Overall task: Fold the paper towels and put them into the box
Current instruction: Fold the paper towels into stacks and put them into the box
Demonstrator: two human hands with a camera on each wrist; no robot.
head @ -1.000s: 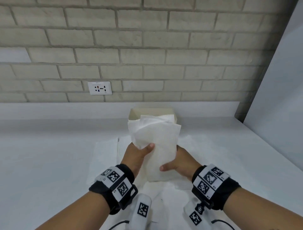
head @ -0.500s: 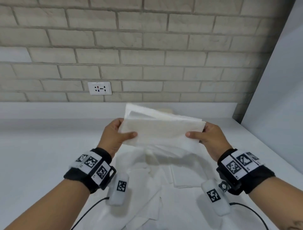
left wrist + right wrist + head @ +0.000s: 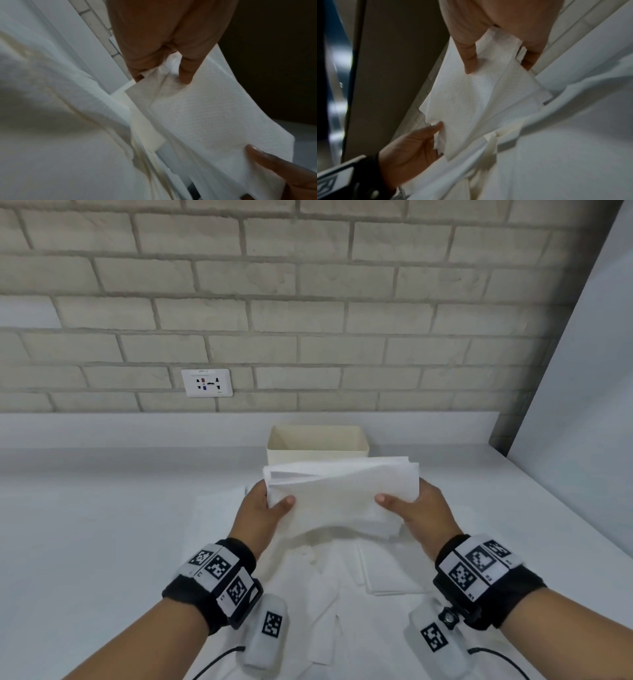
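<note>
Head view: the person holds a folded paper towel up w/ both hands, over the white counter. The left hand pinches the towel's end at 9 o'clock, thumb on top & the other fingers hidden under it. The right hand pinches the end at 3 o'clock the same way. The towel lies flat & wide btwn the hands, w/ many layers showing at its far edge. The box sits at 12 o'clock from the towel, just behind it, open on top; the towel's far edge hides the low part of its front wall. More loose paper towels lie flat on the counter at 6 o'clock, under the hands. A wall socket sits on the brick wall at 11 o'clock. Left wrist view: the left hand comes in from 12 o'clock, thumb pressing the towel; a finger of the right hand touches the towel at 5 o'clock. Right wrist view: the right hand comes in from 12 o'clock & pinches the towel; the left hand grips the other end at 7 o'clock. The loose towels fill the low part of both wrist views.
</note>
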